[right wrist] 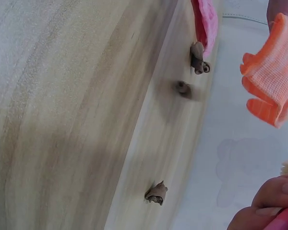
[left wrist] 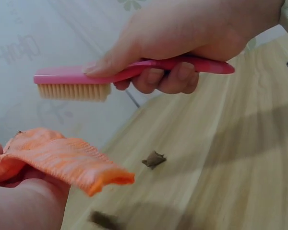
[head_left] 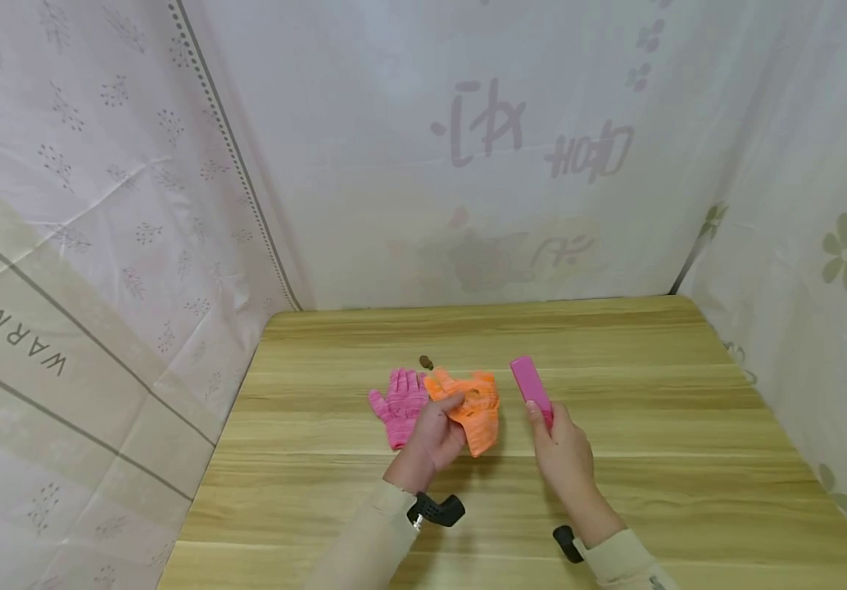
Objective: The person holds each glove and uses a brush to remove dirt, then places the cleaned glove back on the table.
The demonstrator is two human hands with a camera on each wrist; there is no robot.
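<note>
My left hand [head_left: 440, 434] holds an orange knitted glove [head_left: 478, 414] above the table, thumb across its top. The glove's cuff edge sticks out toward the brush side in the left wrist view, with a small dark speck on the fabric. A pink-handled brush [left wrist: 134, 69] is gripped in my right hand [head_left: 565, 451], thumb along its back and fingers wrapped under the handle. Its pale bristles [left wrist: 74, 92] face down, apart from the glove. Left of the orange glove, a pink knitted glove [head_left: 401, 406] lies flat on the table, fingers pointing away.
Small brown crumpled pieces lie on the wooden table [head_left: 652, 393]: one [head_left: 426, 361] beyond the gloves, another [right wrist: 156, 193] nearer the brush, more [right wrist: 198, 57] by the pink glove. One piece [right wrist: 183, 89] looks blurred. Printed curtains [head_left: 364, 164] enclose the table's back and sides.
</note>
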